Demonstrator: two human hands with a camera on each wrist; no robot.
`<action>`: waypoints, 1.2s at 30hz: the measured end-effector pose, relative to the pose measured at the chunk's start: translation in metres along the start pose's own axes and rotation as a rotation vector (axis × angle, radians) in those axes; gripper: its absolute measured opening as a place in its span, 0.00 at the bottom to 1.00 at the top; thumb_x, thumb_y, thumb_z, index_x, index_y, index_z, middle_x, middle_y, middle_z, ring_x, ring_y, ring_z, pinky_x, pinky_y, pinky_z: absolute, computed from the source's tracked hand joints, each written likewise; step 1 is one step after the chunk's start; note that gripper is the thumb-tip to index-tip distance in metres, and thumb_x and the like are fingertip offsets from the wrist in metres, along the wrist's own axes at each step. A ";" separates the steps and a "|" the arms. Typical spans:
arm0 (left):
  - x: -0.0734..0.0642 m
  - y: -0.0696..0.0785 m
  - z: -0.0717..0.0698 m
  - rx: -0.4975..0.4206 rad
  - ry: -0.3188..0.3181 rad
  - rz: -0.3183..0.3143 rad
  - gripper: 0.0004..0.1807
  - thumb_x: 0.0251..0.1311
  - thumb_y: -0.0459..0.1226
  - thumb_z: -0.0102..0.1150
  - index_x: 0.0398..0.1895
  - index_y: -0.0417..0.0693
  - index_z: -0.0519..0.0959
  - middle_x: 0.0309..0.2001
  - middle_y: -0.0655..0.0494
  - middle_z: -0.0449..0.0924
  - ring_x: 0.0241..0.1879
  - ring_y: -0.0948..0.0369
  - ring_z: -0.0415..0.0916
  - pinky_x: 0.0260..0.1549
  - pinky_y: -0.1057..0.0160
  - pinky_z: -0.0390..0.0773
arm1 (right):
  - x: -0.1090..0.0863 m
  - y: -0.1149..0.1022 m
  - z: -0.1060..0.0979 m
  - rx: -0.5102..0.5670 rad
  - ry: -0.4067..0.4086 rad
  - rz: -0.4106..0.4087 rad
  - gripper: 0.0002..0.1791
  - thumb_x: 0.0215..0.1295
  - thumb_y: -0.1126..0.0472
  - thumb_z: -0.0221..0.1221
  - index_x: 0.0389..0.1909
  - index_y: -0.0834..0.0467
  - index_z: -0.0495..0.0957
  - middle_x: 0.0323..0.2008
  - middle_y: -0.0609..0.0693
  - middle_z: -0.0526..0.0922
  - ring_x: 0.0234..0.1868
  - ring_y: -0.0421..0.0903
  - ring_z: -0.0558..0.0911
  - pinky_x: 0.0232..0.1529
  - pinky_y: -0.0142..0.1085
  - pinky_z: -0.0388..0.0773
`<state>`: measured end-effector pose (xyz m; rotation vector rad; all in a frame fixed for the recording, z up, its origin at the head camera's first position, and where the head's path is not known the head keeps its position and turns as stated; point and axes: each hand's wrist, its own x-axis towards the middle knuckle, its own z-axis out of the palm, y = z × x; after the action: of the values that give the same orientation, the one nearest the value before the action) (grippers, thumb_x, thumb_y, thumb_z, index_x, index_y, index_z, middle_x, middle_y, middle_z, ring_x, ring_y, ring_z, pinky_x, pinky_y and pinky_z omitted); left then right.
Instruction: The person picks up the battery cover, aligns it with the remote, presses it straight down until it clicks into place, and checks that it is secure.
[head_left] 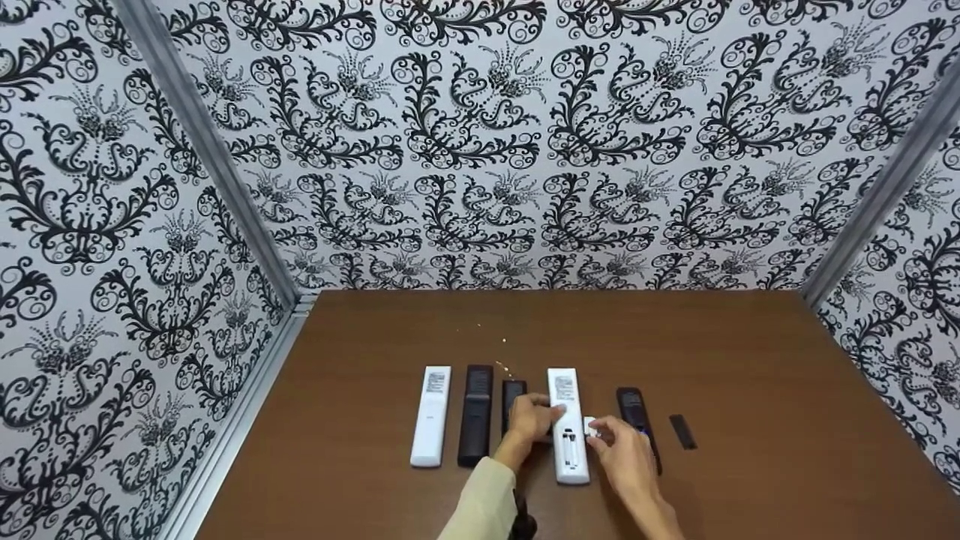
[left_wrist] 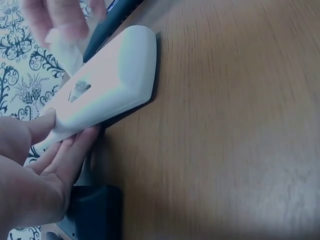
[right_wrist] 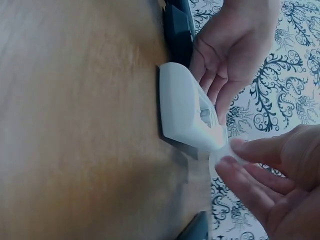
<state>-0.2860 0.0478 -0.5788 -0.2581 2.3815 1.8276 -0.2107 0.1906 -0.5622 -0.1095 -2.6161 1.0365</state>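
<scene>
A white remote control (head_left: 564,394) lies back side up on the table, its battery compartment (head_left: 570,451) uncovered and a battery apparently inside. My left hand (head_left: 529,420) grips this remote by its left side, the thumb on top and the fingers along the edge, as the left wrist view shows (left_wrist: 120,75). To the right of the remote, my right hand (head_left: 624,456) pinches a small white battery cover (head_left: 590,426) between thumb and fingers. In the right wrist view the cover is close beside the remote (right_wrist: 179,105); whether they touch I cannot tell.
Left of my hands lie another white remote (head_left: 431,412) and a dark brown remote (head_left: 475,420). A black remote (head_left: 514,391) is partly hidden by my left hand. Beyond the right hand are another black remote (head_left: 631,405) and a small dark cover (head_left: 682,432). Patterned walls enclose the table (head_left: 390,322).
</scene>
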 end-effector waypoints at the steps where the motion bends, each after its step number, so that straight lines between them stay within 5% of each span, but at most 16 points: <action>1: 0.000 0.000 0.000 0.002 0.001 0.004 0.13 0.54 0.35 0.72 0.41 0.36 0.85 0.34 0.49 0.84 0.31 0.61 0.80 0.28 0.62 0.84 | 0.001 -0.001 0.000 -0.013 0.012 -0.009 0.09 0.54 0.67 0.72 0.36 0.56 0.87 0.34 0.54 0.90 0.35 0.51 0.87 0.33 0.44 0.80; 7: 0.000 -0.001 0.001 -0.004 -0.003 0.024 0.13 0.55 0.35 0.71 0.41 0.36 0.85 0.34 0.49 0.85 0.32 0.62 0.79 0.31 0.64 0.82 | 0.005 -0.005 -0.003 -0.033 0.038 -0.074 0.08 0.58 0.62 0.70 0.39 0.53 0.88 0.41 0.51 0.90 0.38 0.50 0.86 0.35 0.46 0.80; 16: -0.004 0.000 0.001 -0.104 -0.052 0.030 0.13 0.58 0.32 0.67 0.44 0.32 0.83 0.31 0.47 0.87 0.26 0.62 0.82 0.26 0.58 0.85 | 0.006 -0.004 0.003 0.101 0.008 -0.123 0.06 0.55 0.66 0.70 0.33 0.57 0.85 0.30 0.51 0.89 0.31 0.41 0.83 0.31 0.31 0.77; 25: -0.005 -0.002 0.000 -0.122 -0.053 0.012 0.14 0.60 0.32 0.67 0.46 0.31 0.81 0.36 0.41 0.88 0.30 0.59 0.84 0.27 0.58 0.86 | 0.004 -0.004 0.011 0.162 -0.100 -0.077 0.04 0.58 0.66 0.68 0.32 0.55 0.84 0.30 0.51 0.89 0.32 0.41 0.84 0.32 0.29 0.77; 36: -0.005 -0.004 0.000 -0.123 -0.043 0.048 0.15 0.59 0.31 0.67 0.46 0.29 0.81 0.35 0.41 0.88 0.31 0.60 0.84 0.29 0.59 0.86 | 0.007 0.004 0.026 0.146 -0.068 -0.124 0.05 0.56 0.67 0.69 0.33 0.57 0.86 0.34 0.50 0.85 0.34 0.41 0.81 0.36 0.30 0.79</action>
<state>-0.2805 0.0473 -0.5812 -0.1729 2.2695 1.9829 -0.2259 0.1773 -0.5811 0.1225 -2.5592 1.2010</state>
